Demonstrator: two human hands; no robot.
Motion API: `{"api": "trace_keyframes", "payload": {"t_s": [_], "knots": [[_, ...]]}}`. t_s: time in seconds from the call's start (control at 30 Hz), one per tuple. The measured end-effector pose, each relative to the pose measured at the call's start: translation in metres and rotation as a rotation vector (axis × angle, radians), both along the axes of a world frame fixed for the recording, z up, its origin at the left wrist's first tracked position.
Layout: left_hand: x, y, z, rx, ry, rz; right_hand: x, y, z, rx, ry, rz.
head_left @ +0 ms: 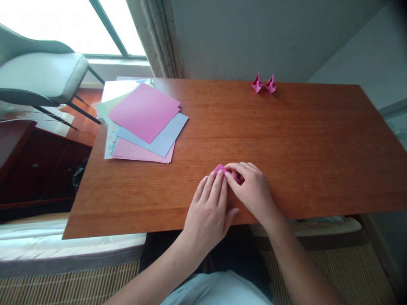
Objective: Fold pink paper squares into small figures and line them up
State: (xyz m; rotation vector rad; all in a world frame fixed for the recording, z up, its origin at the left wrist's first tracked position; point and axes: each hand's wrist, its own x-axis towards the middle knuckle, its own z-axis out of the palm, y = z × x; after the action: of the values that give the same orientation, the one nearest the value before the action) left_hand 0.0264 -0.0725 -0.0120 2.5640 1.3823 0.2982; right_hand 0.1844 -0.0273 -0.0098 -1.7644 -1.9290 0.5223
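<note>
A small piece of folded pink origami paper (220,168) lies on the wooden table near its front edge, mostly hidden under my fingers. My left hand (208,207) is laid out flat, its stretched fingertips pressing on the paper from the left and its thumb resting apart on the wood. With thumb and bent forefinger, my right hand (254,186) pinches the paper's right side. Only the pink top corner and a sliver between the right fingers show.
Two folded pink paper figures (263,84) stand at the table's back edge. On the left lies a stack of coloured paper sheets (144,111), magenta on top, blue and pale pink beneath. A chair (41,76) stands beyond the left edge of the wooden table (318,148).
</note>
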Motion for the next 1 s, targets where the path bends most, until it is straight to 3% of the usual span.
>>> {"api": "trace_keyframes", "payload": {"t_s": [0.27, 0.5, 0.67, 1.0], "knots": [[0.001, 0.003, 0.004, 0.012, 0.046, -0.019, 0.001, 0.0, 0.001, -0.011, 0.014, 0.007], [-0.002, 0.003, 0.004, 0.022, 0.081, -0.039, 0.02, -0.003, 0.003, 0.046, 0.208, 0.003], [-0.002, 0.002, -0.001, 0.041, 0.068, -0.043, 0.03, -0.01, 0.001, 0.099, 0.127, -0.027], [-0.004, 0.003, -0.001, 0.031, 0.05, -0.055, 0.005, -0.011, -0.001, 0.087, 0.049, -0.033]]}}
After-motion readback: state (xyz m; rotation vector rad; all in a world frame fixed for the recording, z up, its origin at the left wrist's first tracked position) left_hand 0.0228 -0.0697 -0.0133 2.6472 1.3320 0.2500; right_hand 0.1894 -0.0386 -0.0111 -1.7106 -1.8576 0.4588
